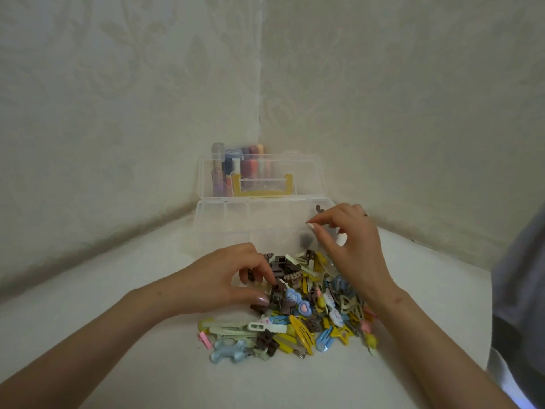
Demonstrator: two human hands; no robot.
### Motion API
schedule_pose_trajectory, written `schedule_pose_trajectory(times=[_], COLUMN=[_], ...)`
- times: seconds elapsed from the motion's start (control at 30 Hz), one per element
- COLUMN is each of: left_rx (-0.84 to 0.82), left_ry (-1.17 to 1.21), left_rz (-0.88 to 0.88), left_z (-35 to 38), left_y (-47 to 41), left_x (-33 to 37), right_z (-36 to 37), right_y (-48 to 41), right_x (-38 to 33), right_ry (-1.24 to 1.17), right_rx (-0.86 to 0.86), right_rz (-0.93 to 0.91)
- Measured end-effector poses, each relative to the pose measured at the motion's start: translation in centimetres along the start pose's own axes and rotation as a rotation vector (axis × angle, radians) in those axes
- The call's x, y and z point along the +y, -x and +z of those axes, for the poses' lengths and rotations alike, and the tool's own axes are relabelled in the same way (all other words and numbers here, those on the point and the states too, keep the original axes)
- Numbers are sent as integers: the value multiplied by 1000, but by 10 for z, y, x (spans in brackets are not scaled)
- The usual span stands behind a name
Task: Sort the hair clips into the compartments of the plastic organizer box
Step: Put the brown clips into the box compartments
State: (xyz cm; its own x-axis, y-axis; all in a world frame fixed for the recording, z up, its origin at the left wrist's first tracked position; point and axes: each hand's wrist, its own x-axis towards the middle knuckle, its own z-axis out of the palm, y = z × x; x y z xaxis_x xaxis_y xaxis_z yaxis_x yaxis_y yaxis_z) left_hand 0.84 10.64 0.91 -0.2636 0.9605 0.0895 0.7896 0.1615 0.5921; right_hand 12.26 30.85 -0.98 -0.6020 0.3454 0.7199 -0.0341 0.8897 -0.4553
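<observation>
Left hand [224, 276] palm-down, fingers pinching brown clip [277, 290] — right hand [348, 243] over box [236, 219], grip unclear

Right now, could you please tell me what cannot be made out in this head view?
All in the head view:
- Whether the right hand pinches a clip: its own fingers hide the tips.
- How many small brown claw clips the left hand grips: curled fingers cover them.
- Labels on the coloured tubes: blurred behind the clear plastic organizer box's lid.
- Grey-blue fabric: cut off by the right edge.
</observation>
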Motion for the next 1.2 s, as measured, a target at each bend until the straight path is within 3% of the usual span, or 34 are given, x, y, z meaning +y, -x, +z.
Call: schedule_pose_trajectory(times=[0.13,0.4,0.57,0.7,0.87,1.2], left_rx=[-50,-113,33,215,355,402], left_ry=[-90,10,187,582,842,855], left_rz=[10,-72,-157,-156,-175,-167], left_z=[2,-5,-2,-3,2,4], left_y=[0,1,-2,-4,-5,-3], left_x=[3,3,-4,4,15,23], right_z=[-1,0,1,3,8,10], right_y=[1,3,4,6,10,12], right_x=[-3,-7,-10,-17,-30,-35], right_ry=[-17,-19,-64,-128,-138,-118], right_rx=[-42,-134,-178,-234,-320,-267], right_rz=[5,-19,-79,-162,-249,-340])
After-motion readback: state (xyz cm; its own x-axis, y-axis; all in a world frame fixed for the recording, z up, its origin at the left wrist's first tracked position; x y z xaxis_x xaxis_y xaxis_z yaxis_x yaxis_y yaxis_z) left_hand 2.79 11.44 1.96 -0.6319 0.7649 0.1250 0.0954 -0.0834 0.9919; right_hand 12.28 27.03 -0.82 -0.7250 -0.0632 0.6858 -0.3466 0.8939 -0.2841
